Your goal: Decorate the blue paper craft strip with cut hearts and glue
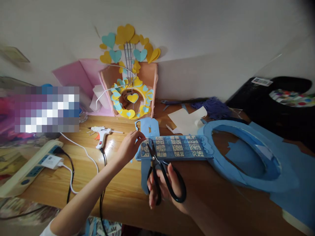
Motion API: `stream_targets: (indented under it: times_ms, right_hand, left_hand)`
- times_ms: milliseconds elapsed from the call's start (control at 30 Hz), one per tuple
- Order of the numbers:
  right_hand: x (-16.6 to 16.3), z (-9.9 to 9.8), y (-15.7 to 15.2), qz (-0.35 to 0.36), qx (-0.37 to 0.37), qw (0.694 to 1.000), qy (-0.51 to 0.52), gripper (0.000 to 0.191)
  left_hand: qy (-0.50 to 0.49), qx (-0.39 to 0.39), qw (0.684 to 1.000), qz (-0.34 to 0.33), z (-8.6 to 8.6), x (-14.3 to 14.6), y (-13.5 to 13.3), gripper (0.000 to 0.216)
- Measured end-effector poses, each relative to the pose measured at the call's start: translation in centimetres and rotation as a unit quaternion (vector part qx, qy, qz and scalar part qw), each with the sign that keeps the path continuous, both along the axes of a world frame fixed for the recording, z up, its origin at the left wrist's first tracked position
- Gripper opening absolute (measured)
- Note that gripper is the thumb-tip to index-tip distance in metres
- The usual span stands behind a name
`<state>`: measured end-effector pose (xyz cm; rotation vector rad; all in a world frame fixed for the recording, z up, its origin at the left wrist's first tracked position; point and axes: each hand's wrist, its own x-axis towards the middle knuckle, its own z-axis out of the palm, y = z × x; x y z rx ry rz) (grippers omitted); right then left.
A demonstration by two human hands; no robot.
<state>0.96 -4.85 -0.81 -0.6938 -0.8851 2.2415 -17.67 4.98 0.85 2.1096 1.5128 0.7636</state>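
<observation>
My right hand (169, 190) grips black-handled scissors (153, 158), their blades slightly apart and pointing up over a patterned square. Those blades lie above the left end of a long blue craft strip (169, 147), which carries rows of pale squares with dark scrollwork. At its upper left corner is my left hand (130, 146), thumb and fingers drawn together in a pinch. Whatever lies between these fingertips is too small to make out. A blue cut-out piece (154, 126) adjoins the strip's upper left. To the right, a large blue oval ring (216, 157) touches the strip's other end.
A white hot glue gun (104, 136) lies to the left, its black cord running to the front edge. Further left is a power strip (31, 170) with plugs. Behind stands a heart-decorated guitar-shaped craft (131, 113). Pale paper scraps (183, 119) lie behind the strip.
</observation>
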Motion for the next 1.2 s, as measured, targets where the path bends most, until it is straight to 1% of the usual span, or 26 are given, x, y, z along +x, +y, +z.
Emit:
stream_targets:
  times_ms: [100,233,300,633,767,900,1067,1200]
  right_hand:
    - [-1.6,-0.7,0.3,-0.004,-0.044,0.999,0.018,0.075]
    - [-2.6,-0.8,1.5,-0.034,-0.063,0.997,-0.016,0.072]
    - [-2.8,-0.8,2.0,-0.030,-0.069,0.997,-0.025,0.072]
    - [-2.5,-2.1,3.4,-0.020,0.004,0.997,-0.080,0.071]
    - [-2.2,-2.1,3.5,-0.014,0.027,0.995,-0.100,0.070]
    - [-2.3,-2.0,3.3,-0.037,0.045,0.992,-0.116,0.069]
    - [-2.9,-2.4,2.8,-0.070,0.054,0.991,-0.101,0.066]
    - [-3.3,-3.5,2.7,-0.054,0.045,0.995,-0.069,0.071]
  left_hand:
    - [-0.002,-0.007,1.000,0.001,0.4,0.0,-0.2,0.008]
    - [-0.003,-0.012,1.000,0.000,0.7,0.0,-0.4,0.008]
    - [-0.005,-0.012,1.000,0.000,0.8,0.0,-0.4,0.008]
    - [-0.012,-0.010,1.000,-0.002,1.0,-0.4,0.4,0.009]
    - [-0.012,-0.017,1.000,-0.003,1.3,-0.4,0.6,0.009]
    - [-0.015,-0.025,1.000,-0.006,1.3,-0.3,0.7,0.010]
    - [-0.029,-0.031,0.999,-0.002,1.3,-0.3,0.9,0.010]
    - [-0.043,-0.041,0.998,-0.006,1.3,-0.4,1.0,0.011]
